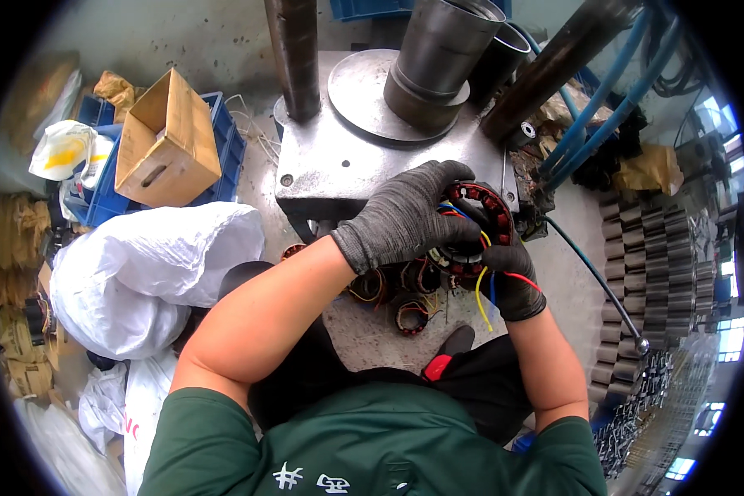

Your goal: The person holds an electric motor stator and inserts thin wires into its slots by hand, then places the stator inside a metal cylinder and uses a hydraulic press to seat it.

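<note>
Both my hands wear dark grey knit gloves and hold up a motor stator [498,208], a ring with dark red copper windings round its inside. My left hand [409,213] is closed on its left side, with the thumb by the wires. On the lower right rim, my right hand [514,277] grips it; some of those fingers are hidden behind the ring. Red, blue and yellow lead wires [481,302] hang loose from the stator past my right hand. Beneath my hands, several more wound stators [411,317] lie on the floor, partly covered by my left forearm.
Ahead stands a steel press base [326,169] with a round plate, a metal cylinder [438,70] and thick columns [293,62]. A ball-ended lever [608,289] juts right, near stacked metal cylinders [620,273]. At left are a white sack [140,256], cardboard box [194,136] and blue crate [230,157].
</note>
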`<action>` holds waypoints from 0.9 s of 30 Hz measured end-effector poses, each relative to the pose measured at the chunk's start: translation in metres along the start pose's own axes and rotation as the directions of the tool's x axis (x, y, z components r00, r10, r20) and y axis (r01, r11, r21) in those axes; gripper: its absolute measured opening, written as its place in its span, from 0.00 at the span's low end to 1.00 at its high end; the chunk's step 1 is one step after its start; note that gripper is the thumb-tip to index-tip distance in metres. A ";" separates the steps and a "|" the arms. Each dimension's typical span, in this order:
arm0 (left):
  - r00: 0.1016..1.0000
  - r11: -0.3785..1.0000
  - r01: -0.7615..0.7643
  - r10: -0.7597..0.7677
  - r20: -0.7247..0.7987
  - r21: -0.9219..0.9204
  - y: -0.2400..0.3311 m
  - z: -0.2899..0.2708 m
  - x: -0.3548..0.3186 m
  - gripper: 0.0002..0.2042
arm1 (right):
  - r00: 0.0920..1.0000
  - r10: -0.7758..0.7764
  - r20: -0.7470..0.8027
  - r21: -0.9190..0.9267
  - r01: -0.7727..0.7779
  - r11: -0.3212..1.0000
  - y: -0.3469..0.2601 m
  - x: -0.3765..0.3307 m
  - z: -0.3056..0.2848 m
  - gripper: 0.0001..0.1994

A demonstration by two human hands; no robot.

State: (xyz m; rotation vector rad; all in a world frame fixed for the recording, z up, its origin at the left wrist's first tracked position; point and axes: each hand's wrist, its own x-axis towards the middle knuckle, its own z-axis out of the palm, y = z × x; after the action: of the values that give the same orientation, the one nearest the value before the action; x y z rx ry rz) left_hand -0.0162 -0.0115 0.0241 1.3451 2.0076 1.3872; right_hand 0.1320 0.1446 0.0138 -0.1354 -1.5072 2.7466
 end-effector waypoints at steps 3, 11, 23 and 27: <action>0.995 0.987 0.101 -0.103 -0.009 -0.126 -0.001 0.005 0.000 0.32 | 0.999 -0.026 -0.026 -0.077 0.024 0.997 0.004 -0.004 0.004 0.47; 0.985 0.959 0.072 -0.024 -0.173 0.273 -0.005 0.023 0.010 0.21 | 0.977 -0.185 -0.105 -0.379 0.132 0.916 0.016 -0.003 0.012 0.51; 0.998 0.998 0.064 -0.064 -0.026 -0.001 -0.002 0.011 0.004 0.27 | 0.993 -0.051 -0.108 -0.162 0.034 0.986 -0.001 -0.008 0.014 0.50; 0.996 0.988 0.081 -0.074 -0.056 0.131 -0.001 0.012 0.007 0.22 | 0.993 -0.008 -0.116 -0.139 -0.008 0.990 0.004 -0.008 0.010 0.50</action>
State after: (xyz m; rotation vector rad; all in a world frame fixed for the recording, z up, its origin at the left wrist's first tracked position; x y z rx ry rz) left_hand -0.0115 0.0010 0.0187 1.2825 2.1969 1.2854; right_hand 0.1395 0.1332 0.0163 -0.2913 -1.6656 2.5812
